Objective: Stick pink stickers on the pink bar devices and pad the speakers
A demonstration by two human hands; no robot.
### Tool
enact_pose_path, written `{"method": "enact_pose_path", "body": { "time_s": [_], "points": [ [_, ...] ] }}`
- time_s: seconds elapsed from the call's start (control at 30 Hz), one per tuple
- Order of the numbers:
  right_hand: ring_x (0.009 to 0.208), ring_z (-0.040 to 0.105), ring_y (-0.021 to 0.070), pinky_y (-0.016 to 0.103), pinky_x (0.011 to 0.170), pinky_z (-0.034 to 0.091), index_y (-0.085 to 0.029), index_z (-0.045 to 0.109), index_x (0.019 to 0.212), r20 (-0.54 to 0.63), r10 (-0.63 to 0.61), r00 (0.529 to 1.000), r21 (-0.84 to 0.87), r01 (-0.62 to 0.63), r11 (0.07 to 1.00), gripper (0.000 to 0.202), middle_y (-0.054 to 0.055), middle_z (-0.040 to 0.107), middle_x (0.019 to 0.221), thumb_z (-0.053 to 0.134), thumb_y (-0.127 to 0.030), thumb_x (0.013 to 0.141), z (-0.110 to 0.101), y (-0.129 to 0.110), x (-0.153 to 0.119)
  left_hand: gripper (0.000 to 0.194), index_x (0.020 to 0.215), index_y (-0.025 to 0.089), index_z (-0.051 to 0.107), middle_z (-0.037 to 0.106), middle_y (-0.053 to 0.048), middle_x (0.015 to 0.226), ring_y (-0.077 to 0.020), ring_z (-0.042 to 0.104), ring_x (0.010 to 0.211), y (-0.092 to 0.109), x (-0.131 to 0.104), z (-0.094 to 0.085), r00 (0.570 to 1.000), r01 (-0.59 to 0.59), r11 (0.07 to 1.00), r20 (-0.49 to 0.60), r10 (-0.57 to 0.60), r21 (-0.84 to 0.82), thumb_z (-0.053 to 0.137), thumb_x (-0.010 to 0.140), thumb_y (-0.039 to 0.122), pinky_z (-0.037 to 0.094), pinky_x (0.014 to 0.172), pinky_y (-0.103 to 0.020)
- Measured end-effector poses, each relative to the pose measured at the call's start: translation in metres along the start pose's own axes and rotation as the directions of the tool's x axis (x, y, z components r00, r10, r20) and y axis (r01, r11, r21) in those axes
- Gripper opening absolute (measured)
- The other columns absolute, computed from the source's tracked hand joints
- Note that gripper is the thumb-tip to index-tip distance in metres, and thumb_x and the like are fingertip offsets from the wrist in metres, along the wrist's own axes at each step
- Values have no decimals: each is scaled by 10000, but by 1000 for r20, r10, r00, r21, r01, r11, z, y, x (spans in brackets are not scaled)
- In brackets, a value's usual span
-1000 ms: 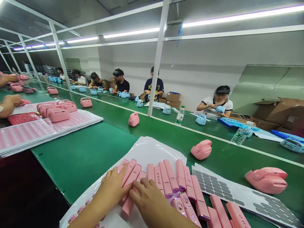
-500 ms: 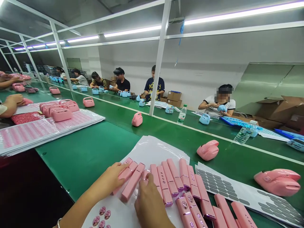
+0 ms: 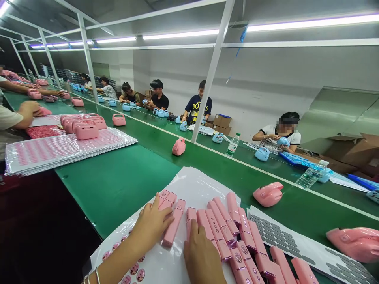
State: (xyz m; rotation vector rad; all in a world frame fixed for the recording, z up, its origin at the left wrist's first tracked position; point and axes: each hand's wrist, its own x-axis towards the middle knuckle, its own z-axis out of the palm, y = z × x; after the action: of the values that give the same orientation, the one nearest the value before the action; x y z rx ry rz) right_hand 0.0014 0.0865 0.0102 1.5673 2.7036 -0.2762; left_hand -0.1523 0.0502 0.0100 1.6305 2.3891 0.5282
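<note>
Pink oblong devices [image 3: 217, 230] lie side by side on a white glossy sheet [image 3: 194, 181]. My left hand [image 3: 152, 223] rests with spread fingers over the devices at the left end of the row, its fingertips touching a separate pink device [image 3: 174, 223]. My right hand [image 3: 203, 252] is bent over another pink device [image 3: 191, 217], fingers against its lower part; the palm side is hidden. Round picture stickers [image 3: 134, 269] dot the sheet below my left forearm.
Grey oval stickers [image 3: 275, 232] on sheets lie at the right. Pink handled cases [image 3: 268, 194] stand along the green belt [image 3: 154, 134]. Left are stacked sticker sheets [image 3: 71, 152] and a co-worker's arm [image 3: 28, 114]. A white post [image 3: 211, 75] rises behind; people sit beyond.
The view has shifted, so the scene sits further right. My left hand's fingers have come across toward the separate device. My right hand stays over its device.
</note>
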Motion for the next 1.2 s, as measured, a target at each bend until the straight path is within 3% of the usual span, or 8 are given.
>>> {"method": "enact_pose_path", "body": {
  "time_s": [0.13, 0.23, 0.33, 0.57, 0.7, 0.83, 1.0, 1.2],
  "points": [
    [1064, 602, 311, 377, 700, 536, -89, 495, 1256, -75, -23, 997, -12, 22, 1000, 488, 255, 517, 1271, 325, 24, 812, -3, -13, 12, 396, 1109, 336, 640, 328, -168, 1440, -319, 509, 1032, -13, 1, 4, 1000, -21, 999, -14, 20, -28, 307, 901, 284, 392, 869, -442],
    [1245, 433, 379, 469, 837, 491, -101, 499, 1267, -128, -29, 991, 12, 30, 999, 421, 255, 338, 1432, 491, -190, 855, -5, -28, 24, 371, 1137, 331, 622, 313, -155, 1449, -343, 473, 1124, -22, 4, 6, 999, -51, 997, 1, 51, -62, 428, 840, 222, 384, 895, -441],
    [1170, 500, 415, 529, 839, 479, -71, 480, 1291, -147, -14, 989, 57, 23, 998, 544, 280, 287, 1446, 568, -334, 823, -6, -39, 33, 394, 1139, 300, 625, 296, -172, 1452, -373, 374, 1253, -28, 7, 6, 999, -45, 994, 22, 48, -101, 412, 828, 187, 344, 951, -466],
    [1215, 440, 447, 587, 850, 453, -62, 585, 1176, -156, -18, 988, 85, 31, 996, 389, 261, 279, 1446, 499, -61, 797, 10, -45, 33, 428, 1196, 226, 588, 337, -134, 1443, -289, 204, 1375, -38, 15, 0, 995, 100, 935, 45, -90, -339, 322, 868, 296, 258, 1061, -449],
    [1278, 378, 398, 609, 967, 351, -70, 518, 1262, -198, -66, 978, 65, 80, 995, 423, 227, 293, 1448, 368, -34, 868, 19, -40, 34, 451, 1225, 213, 538, 434, -72, 1399, -242, 304, 1334, -39, 12, -14, 985, 157, 831, 20, -173, -534, 324, 859, 366, 289, 1063, -387],
    [1264, 427, 333, 461, 992, 386, -75, 565, 1204, -211, -149, 966, 56, 164, 985, 347, 226, 381, 1414, 476, -156, 879, 20, -26, 40, 506, 1277, 252, 465, 530, -62, 1317, -224, 608, 937, -28, -3, -33, 955, 258, 701, 66, -289, -665, 349, 841, 484, 502, 726, -322],
    [1191, 484, 395, 527, 932, 411, -109, 509, 1258, -229, -166, 959, 52, 182, 982, 554, 235, 359, 1425, 668, -253, 747, 20, -21, 43, 431, 1248, 285, 487, 500, -7, 1345, -135, 584, 814, -18, -24, -39, 928, 284, 483, 110, -357, -828, 405, 850, 431, 427, 539, -192],
    [1070, 588, 283, 399, 858, 467, -109, 606, 1107, -242, -200, 949, 66, 222, 973, 319, 193, 549, 1282, 372, -129, 892, 2, -15, 49, 477, 1212, 364, 507, 551, 27, 1220, -163, 549, 894, -32, -42, -30, 927, 258, 253, 165, -336, -933, 553, 773, 545, 450, 571, -204]
  ]
}}
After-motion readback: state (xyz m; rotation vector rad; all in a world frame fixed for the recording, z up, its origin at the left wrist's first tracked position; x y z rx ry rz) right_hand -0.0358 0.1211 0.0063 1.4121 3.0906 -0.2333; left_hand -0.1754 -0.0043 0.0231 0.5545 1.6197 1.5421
